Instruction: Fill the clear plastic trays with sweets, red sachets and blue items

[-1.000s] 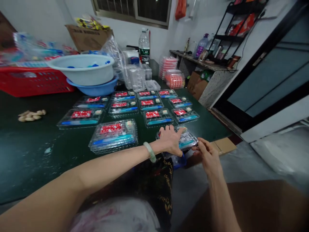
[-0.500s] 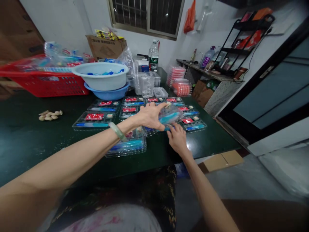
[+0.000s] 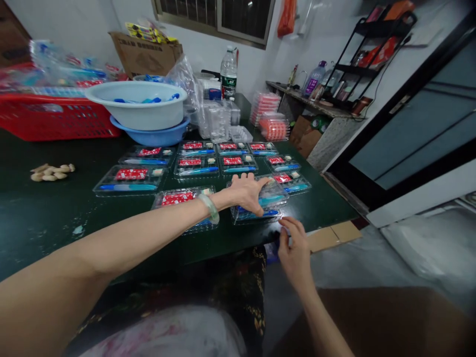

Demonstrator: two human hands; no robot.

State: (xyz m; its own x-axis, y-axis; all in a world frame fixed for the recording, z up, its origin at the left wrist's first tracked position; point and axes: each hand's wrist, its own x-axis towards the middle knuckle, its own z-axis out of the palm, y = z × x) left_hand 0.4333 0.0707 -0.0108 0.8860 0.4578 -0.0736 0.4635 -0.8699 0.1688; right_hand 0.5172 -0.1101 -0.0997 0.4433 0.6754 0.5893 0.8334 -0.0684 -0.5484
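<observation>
The left hand (image 3: 247, 196) is spread wide over a shallow rectangular box of clear plastic (image 3: 278, 188), its fingers toward the far side and its thumb toward the near side. It appears to have hold of the box from above, a spanning grip that would steady the thin lid without pressing hard on one spot. That box overlaps the top of a second clear plastic box (image 3: 253, 220), which sits on the dark green table (image 3: 55, 213) near its front edge; whether the two are nested or merely resting together cannot be told.

The right hand (image 3: 295, 243) is half open with loosely curled fingers, and no object is visible in its grasp. Its fingertips are just beside the lower box's near right corner; contact cannot be made out. Out past the table's edge, it probably stands there to reach that corner without crossing the left hand.

A pale green bangle (image 3: 209, 208) circles the left wrist, and the forearm partly hides another clear box with a red-and-white packet (image 3: 176, 198).

Farther back, more clear boxes stand side by side in rough rows, packets behind and blue pens in front, perhaps so the contents show alike. A light blue plastic basin (image 3: 137, 111) sits on a deeper blue basin (image 3: 156, 134), likely to save room beside the red plastic basket (image 3: 74, 116).
</observation>
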